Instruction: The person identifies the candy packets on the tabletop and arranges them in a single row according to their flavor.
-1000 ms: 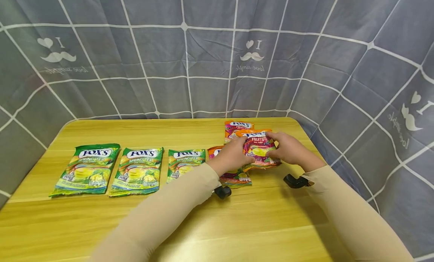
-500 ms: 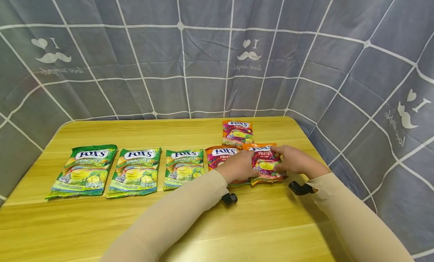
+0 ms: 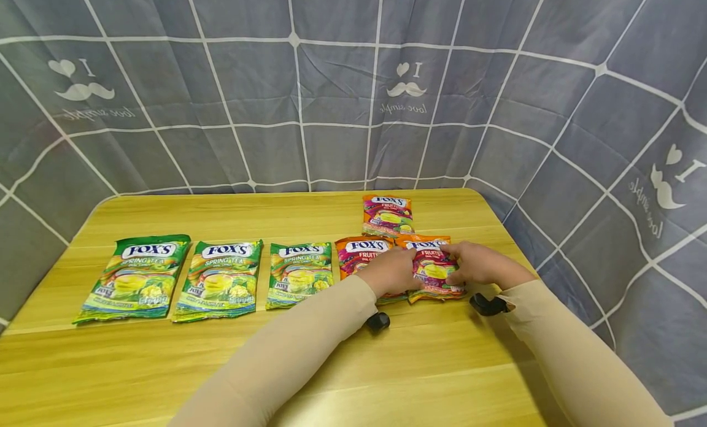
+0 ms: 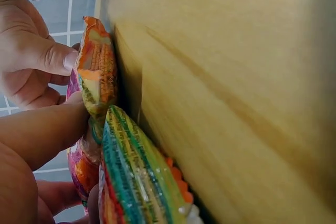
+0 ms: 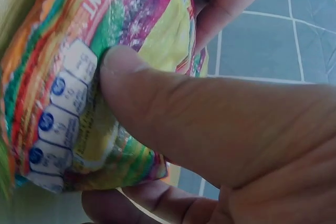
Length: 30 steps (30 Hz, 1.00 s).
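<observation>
Candy bag [image 3: 433,267]: at right end of front row on worktop [image 3: 436,365], printed face up, directly between both hands.
Long axis: running away from the person, between left and right fingers.
Right hand [image 3: 479,264]: gripping right edge, thumb on printed face.
Left hand [image 3: 393,271]: pinching left edge; equally near, in contact.
Neighbouring bag [image 3: 358,249]: just beside on left, partly under left hand.
Rear bag [image 3: 388,217]: behind, slightly left.
Green bags [image 3: 221,280]: farther left, same row.

On your table [image 3: 110,365]: three Fox's Spring Tea bags [image 3: 221,286] left, two Fox's Fruits bags [image 3: 433,270] right, third Fruits bag [image 3: 388,216] behind.
</observation>
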Each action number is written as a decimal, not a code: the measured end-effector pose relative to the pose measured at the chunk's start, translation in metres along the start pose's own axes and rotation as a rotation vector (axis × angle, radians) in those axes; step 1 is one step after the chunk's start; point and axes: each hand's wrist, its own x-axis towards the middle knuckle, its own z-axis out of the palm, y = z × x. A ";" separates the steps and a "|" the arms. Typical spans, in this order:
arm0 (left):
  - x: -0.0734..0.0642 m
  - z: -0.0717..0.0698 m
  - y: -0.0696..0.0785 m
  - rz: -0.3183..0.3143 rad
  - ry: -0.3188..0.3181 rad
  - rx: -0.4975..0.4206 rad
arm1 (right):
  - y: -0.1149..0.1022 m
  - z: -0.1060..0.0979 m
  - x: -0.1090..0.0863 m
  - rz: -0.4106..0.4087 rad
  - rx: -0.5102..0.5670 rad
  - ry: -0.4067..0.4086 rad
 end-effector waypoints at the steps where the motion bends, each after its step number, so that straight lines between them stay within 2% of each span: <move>1: 0.000 0.000 0.000 -0.003 0.000 0.004 | 0.001 0.000 0.000 0.000 -0.003 -0.003; 9: 0.002 0.002 0.002 -0.030 0.004 0.015 | 0.006 -0.001 0.005 0.008 -0.048 -0.020; 16: 0.002 0.002 0.005 -0.027 0.003 0.027 | 0.007 -0.004 0.006 0.012 -0.087 -0.040; 30: 0.007 0.004 0.000 -0.029 0.030 -0.003 | 0.010 -0.002 0.008 0.024 -0.022 -0.076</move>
